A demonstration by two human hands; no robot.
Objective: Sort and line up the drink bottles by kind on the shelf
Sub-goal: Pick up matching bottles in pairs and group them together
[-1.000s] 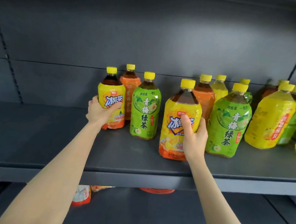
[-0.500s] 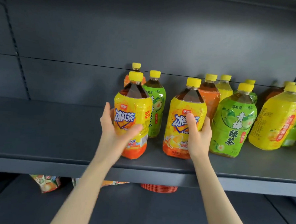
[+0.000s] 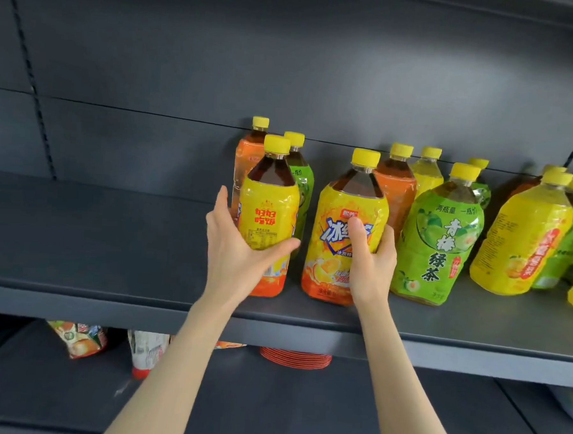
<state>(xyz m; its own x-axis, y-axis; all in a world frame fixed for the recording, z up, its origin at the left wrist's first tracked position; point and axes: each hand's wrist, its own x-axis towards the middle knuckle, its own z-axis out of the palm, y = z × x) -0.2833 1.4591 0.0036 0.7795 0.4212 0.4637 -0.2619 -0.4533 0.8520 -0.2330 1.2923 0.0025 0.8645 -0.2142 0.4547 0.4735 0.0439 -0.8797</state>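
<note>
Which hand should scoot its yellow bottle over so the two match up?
Likely the left hand: its iced tea bottle stands apart beside bare shelf, while the right hand holds the second iced tea bottle already beside the green tea bottle.

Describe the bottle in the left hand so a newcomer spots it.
On the dark grey metal shelf, find the leftmost cluster of yellow-capped plastic bottles. The front one, gripped by the left hand, is the yellow-labelled dark tea bottle. Unlike its twin in the right hand, it shows red characters, not blue.
</note>
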